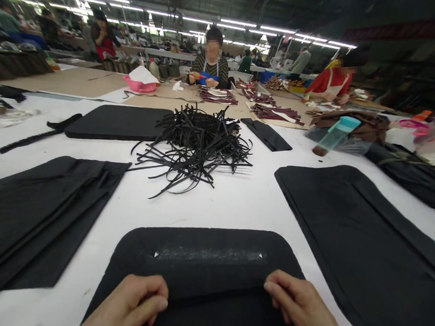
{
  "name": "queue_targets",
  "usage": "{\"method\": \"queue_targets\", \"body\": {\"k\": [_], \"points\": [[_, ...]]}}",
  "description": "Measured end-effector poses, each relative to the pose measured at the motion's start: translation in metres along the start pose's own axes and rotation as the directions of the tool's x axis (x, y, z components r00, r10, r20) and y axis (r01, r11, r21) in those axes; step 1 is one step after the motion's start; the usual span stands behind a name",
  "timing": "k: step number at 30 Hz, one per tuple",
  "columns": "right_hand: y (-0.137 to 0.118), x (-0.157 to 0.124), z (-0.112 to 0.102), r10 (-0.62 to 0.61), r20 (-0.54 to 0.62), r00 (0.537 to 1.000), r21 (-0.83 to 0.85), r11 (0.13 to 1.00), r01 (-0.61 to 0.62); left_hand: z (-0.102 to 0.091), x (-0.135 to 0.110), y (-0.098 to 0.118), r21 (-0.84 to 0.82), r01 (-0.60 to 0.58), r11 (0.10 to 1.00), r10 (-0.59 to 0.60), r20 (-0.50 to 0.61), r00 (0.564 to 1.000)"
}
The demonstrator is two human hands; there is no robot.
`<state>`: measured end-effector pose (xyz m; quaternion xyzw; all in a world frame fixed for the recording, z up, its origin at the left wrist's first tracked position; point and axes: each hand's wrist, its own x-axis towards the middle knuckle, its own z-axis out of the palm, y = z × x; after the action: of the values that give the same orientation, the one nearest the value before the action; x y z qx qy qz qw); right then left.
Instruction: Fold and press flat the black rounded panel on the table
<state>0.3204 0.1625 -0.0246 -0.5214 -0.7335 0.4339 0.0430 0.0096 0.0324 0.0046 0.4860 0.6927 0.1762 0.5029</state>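
At the far left of the white tabletop (209, 204) lies a stack of black fabric panels (44, 217), its edges fanned slightly, and beyond it a long black strip with a toothed edge (38, 137) runs up to a black padded panel (116, 123). My left hand (119, 311) is on the near edge of the rounded black panel (195, 260) right in front of me, fingers curled down into the fold there. My right hand (299, 299) does the same at the other side, so the two are well apart with the panel between them, and both look clamped on it. Two small white marks sit on the panel's far part, with a pale dusty band between them. Straight ahead is a loose heap of thin black strips (194, 152), and just right of it a small black piece (267, 135) lies alone. Further right I have a large black panel (370, 241) and a plastic bottle with a teal lid (336, 136) lying on its side. Across the tabletop, a co-worker in a striped sweater (210, 68) handles something small near maroon pieces (217, 95), and another in red (331, 81) leans over more work
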Motion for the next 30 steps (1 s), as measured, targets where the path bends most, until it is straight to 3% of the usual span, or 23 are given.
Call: {"method": "queue_targets", "body": {"k": [2,5,10,15,22,30], "points": [[0.002,0.008,-0.002,0.071,0.003,0.997,0.059,0.996,-0.071,-0.008,0.003,0.0,-0.111,0.032,0.993,-0.034,-0.017,0.999],[-0.001,0.015,-0.007,0.082,0.029,0.996,0.096,0.992,-0.084,-0.014,0.005,-0.001,-0.243,0.043,0.969,-0.053,-0.035,0.998],[-0.008,0.015,-0.011,0.022,0.024,0.999,0.049,0.999,-0.023,-0.013,0.009,-0.008,-0.267,0.04,0.963,-0.068,-0.095,0.993],[-0.005,0.024,-0.013,0.066,0.018,0.998,0.095,0.993,-0.067,-0.017,0.019,-0.01,-0.364,0.052,0.93,-0.123,-0.176,0.977],[0.007,0.045,-0.024,-0.033,-0.005,0.999,0.182,0.983,0.033,-0.029,0.031,-0.002,-0.269,-0.076,0.96,-0.025,-0.354,0.935],[0.015,0.062,-0.023,0.185,0.018,0.983,0.136,0.973,-0.186,-0.028,0.044,-0.015,-0.232,0.045,0.972,-0.136,-0.397,0.908]]}}
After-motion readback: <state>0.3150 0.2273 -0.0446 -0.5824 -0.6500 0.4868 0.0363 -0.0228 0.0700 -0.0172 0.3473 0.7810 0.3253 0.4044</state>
